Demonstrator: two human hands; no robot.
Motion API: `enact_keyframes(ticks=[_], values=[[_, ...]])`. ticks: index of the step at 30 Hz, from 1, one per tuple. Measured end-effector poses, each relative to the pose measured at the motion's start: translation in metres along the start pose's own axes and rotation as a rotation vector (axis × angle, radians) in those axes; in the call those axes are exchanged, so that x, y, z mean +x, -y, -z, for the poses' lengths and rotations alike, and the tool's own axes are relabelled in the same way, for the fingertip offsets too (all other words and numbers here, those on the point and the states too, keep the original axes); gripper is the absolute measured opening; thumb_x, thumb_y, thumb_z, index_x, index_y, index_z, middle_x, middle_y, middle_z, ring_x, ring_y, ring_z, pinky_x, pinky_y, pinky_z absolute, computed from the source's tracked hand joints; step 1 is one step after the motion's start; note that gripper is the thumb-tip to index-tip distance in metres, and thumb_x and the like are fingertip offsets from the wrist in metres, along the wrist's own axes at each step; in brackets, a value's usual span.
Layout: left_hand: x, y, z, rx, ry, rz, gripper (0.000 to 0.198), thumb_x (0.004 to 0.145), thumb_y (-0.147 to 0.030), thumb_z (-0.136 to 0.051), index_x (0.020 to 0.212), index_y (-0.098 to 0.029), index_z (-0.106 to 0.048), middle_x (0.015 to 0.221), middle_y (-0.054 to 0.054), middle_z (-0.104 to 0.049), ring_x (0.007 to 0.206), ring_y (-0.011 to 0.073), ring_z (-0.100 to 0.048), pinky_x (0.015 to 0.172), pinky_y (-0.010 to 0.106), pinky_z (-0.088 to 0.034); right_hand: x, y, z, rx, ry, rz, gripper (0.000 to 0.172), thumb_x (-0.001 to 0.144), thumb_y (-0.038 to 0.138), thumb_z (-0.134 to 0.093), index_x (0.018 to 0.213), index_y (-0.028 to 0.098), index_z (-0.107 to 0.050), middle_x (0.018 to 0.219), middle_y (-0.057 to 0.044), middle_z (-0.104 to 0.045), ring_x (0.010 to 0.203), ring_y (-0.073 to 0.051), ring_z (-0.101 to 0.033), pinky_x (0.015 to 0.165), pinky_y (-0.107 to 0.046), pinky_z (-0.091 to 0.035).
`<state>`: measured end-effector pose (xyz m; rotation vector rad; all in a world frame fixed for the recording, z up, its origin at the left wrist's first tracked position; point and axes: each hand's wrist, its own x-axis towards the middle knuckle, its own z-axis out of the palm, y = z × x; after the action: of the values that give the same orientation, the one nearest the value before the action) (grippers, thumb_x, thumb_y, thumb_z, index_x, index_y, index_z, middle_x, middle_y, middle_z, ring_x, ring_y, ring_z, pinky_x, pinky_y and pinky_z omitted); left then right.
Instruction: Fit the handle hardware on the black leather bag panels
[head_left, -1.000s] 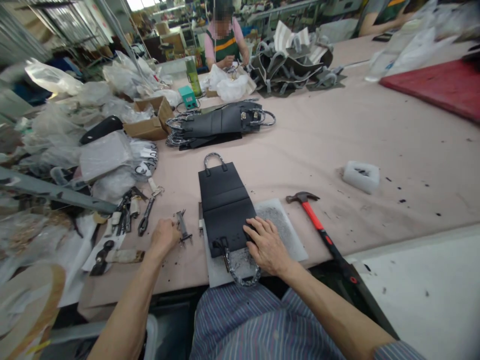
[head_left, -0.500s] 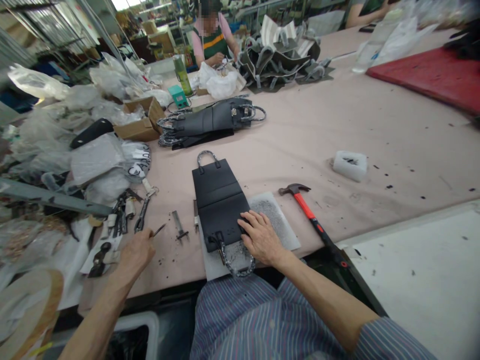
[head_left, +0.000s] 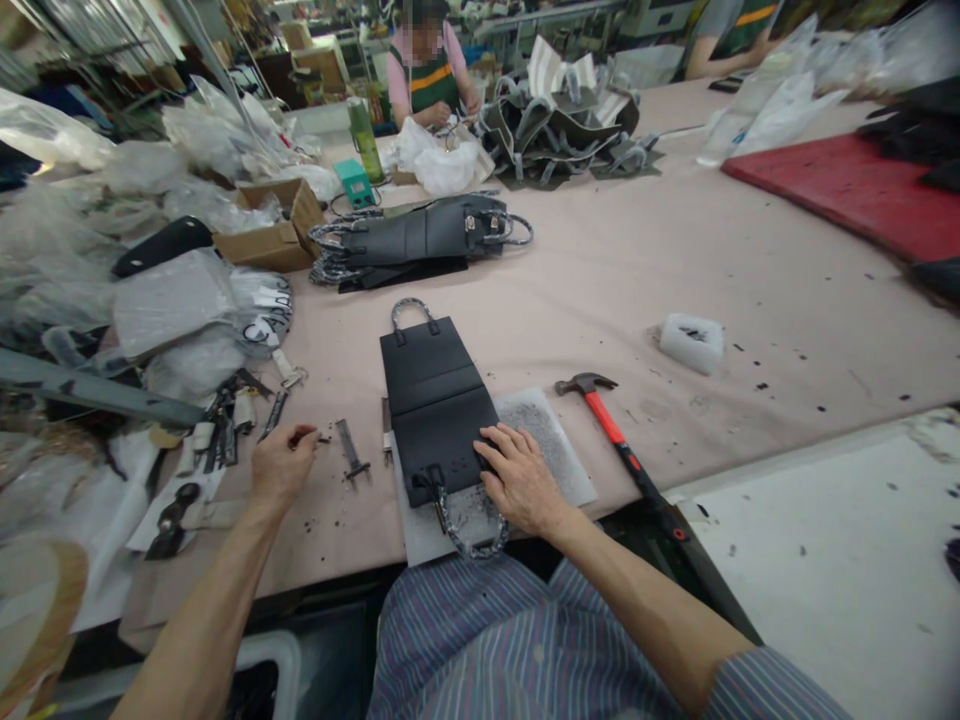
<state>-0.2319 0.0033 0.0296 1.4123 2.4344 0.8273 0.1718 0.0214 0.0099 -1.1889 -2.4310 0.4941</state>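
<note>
A black leather bag panel (head_left: pixel 439 395) lies flat before me, with a plastic-wrapped handle at each end. My right hand (head_left: pixel 521 480) rests on its lower right edge, fingers stretched out and lying flat. Beneath the panel is a white board (head_left: pixel 551 440) with a speckled dark surface. To the left, my left hand (head_left: pixel 283 465) is closed just above the table, its fingers curled. A short dark tip (head_left: pixel 324 440) shows beside those fingers; most of this thin tool is hidden. Between that hand and the panel lies a metal pronged tool (head_left: pixel 350 452).
A claw hammer (head_left: pixel 611 420) with a red and black handle lies right of the board. Farther right stands a white block (head_left: pixel 691 343). Stacked black bag pieces (head_left: pixel 427 238) lie behind the panel. Several hand tools (head_left: pixel 225 420) and plastic bags crowd the left. A co-worker (head_left: pixel 427 75) sits opposite.
My left hand has turned and drawn its fingers in, so less of the thin dark tool shows. My right hand stays on the panel. The view has shifted slightly.
</note>
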Motion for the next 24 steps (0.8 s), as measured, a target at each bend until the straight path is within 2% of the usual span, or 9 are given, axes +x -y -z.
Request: enact_keyframes(ticks=[2, 4, 10, 12, 14, 16, 19, 21, 24], values=[[0.0, 0.001, -0.003, -0.147, 0.012, 0.109, 0.041, 0.072, -0.051, -0.063, 0.093, -0.017, -0.072, 0.075, 0.006, -0.074, 0.067, 0.0228, -0.07, 0.066, 0.032, -0.056, 0.0, 0.0, -0.001, 0.0, -0.003, 0.003, 0.044, 0.093, 0.023, -0.056, 0.137, 0.021, -0.06, 0.151, -0.01, -0.053, 0.143, -0.032, -0.039, 0.12, -0.056, -0.027], [-0.001, 0.003, -0.007, -0.218, -0.021, 0.156, 0.046, 0.071, -0.054, -0.065, 0.094, -0.016, -0.073, 0.074, 0.005, -0.074, 0.068, 0.0221, -0.07, 0.065, 0.03, -0.055, 0.0, -0.001, -0.001, 0.0, -0.006, 0.004, 0.044, 0.093, 0.023, -0.056, 0.137, 0.021, -0.06, 0.15, -0.01, -0.053, 0.143, -0.032, -0.04, 0.12, -0.056, -0.027], [-0.008, 0.001, -0.011, -0.036, -0.073, 0.127, 0.031, 0.072, -0.047, -0.066, 0.082, -0.019, -0.075, 0.08, 0.007, -0.078, 0.09, 0.0291, -0.073, 0.082, 0.035, -0.056, 0.0, -0.001, 0.0, 0.013, -0.014, -0.001, 0.045, 0.092, 0.024, -0.058, 0.137, 0.021, -0.06, 0.15, -0.01, -0.053, 0.143, -0.031, -0.039, 0.121, -0.055, -0.027], [-0.018, -0.015, -0.011, -0.099, -0.113, 0.122, 0.032, 0.074, -0.047, -0.067, 0.086, -0.018, -0.075, 0.083, 0.008, -0.079, 0.092, 0.0295, -0.075, 0.086, 0.038, -0.057, 0.0, -0.001, 0.0, 0.019, -0.013, -0.005, 0.045, 0.092, 0.023, -0.058, 0.137, 0.022, -0.06, 0.15, -0.01, -0.053, 0.144, -0.031, -0.039, 0.122, -0.055, -0.026], [-0.035, -0.042, -0.016, -0.284, -0.122, 0.117, 0.04, 0.078, -0.049, -0.068, 0.099, -0.015, -0.073, 0.085, 0.008, -0.079, 0.086, 0.0272, -0.076, 0.084, 0.039, -0.06, 0.0, 0.0, 0.001, 0.024, -0.011, -0.005, 0.045, 0.092, 0.023, -0.058, 0.137, 0.022, -0.059, 0.15, -0.01, -0.052, 0.144, -0.031, -0.039, 0.122, -0.054, -0.026], [-0.057, -0.075, -0.029, -0.513, -0.035, 0.098, 0.046, 0.08, -0.048, -0.071, 0.11, -0.014, -0.069, 0.084, 0.007, -0.079, 0.078, 0.0237, -0.077, 0.079, 0.037, -0.062, 0.0, 0.0, 0.001, 0.027, -0.006, -0.005, 0.045, 0.093, 0.023, -0.057, 0.137, 0.022, -0.059, 0.151, -0.01, -0.052, 0.144, -0.031, -0.038, 0.122, -0.054, -0.025], [-0.09, -0.117, -0.061, -0.704, 0.147, 0.05, 0.037, 0.082, -0.045, -0.073, 0.104, -0.016, -0.068, 0.082, 0.006, -0.078, 0.075, 0.0205, -0.076, 0.076, 0.033, -0.063, 0.0, 0.001, 0.002, 0.026, -0.003, -0.007, 0.045, 0.093, 0.023, -0.057, 0.137, 0.021, -0.059, 0.151, -0.01, -0.052, 0.144, -0.031, -0.038, 0.122, -0.054, -0.024], [-0.105, -0.132, -0.084, -0.724, 0.224, 0.028, 0.029, 0.084, -0.043, -0.072, 0.097, -0.017, -0.069, 0.082, 0.005, -0.078, 0.075, 0.0194, -0.076, 0.075, 0.031, -0.062, 0.0, 0.001, 0.003, 0.026, -0.001, -0.011, 0.045, 0.093, 0.023, -0.057, 0.137, 0.022, -0.059, 0.151, -0.01, -0.052, 0.144, -0.031, -0.038, 0.122, -0.054, -0.024], [-0.113, -0.134, -0.104, -0.663, 0.246, -0.002, 0.024, 0.087, -0.041, -0.069, 0.095, -0.019, -0.07, 0.083, 0.005, -0.079, 0.077, 0.0188, -0.076, 0.076, 0.03, -0.061, 0.0, 0.0, 0.003, 0.03, -0.005, -0.011, 0.045, 0.093, 0.024, -0.057, 0.137, 0.023, -0.059, 0.15, -0.009, -0.053, 0.144, -0.031, -0.038, 0.122, -0.055, -0.024]])
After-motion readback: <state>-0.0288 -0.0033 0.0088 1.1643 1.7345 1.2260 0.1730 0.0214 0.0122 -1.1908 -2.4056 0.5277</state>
